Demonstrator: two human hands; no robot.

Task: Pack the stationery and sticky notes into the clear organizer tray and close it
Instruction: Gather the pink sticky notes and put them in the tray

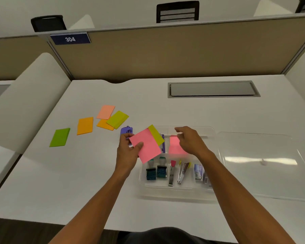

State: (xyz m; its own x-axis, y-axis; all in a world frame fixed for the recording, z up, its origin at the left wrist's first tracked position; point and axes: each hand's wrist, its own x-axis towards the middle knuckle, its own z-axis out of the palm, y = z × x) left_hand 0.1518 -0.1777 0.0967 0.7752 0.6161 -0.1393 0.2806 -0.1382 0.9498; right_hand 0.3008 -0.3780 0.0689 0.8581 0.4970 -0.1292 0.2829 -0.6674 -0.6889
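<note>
— While the left hand (128, 152) pinches a pink sticky pad (146, 147) with a yellow-green pad (156, 134) behind it, above the left edge of the clear organizer tray (176, 194), where is the right hand (190, 143)?

— It hovers over the tray's far compartment, fingers loosely curled, gripping nothing; another pink pad (174, 147) lies beneath. The clear lid (264, 164) lies open to the right.

— And left?

— Loose pads: green (59, 137), orange (85, 125).

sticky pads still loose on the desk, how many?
5: green far left, orange, a second orange partly under the yellow-green, peach at the back. More could be hidden under them.
</note>
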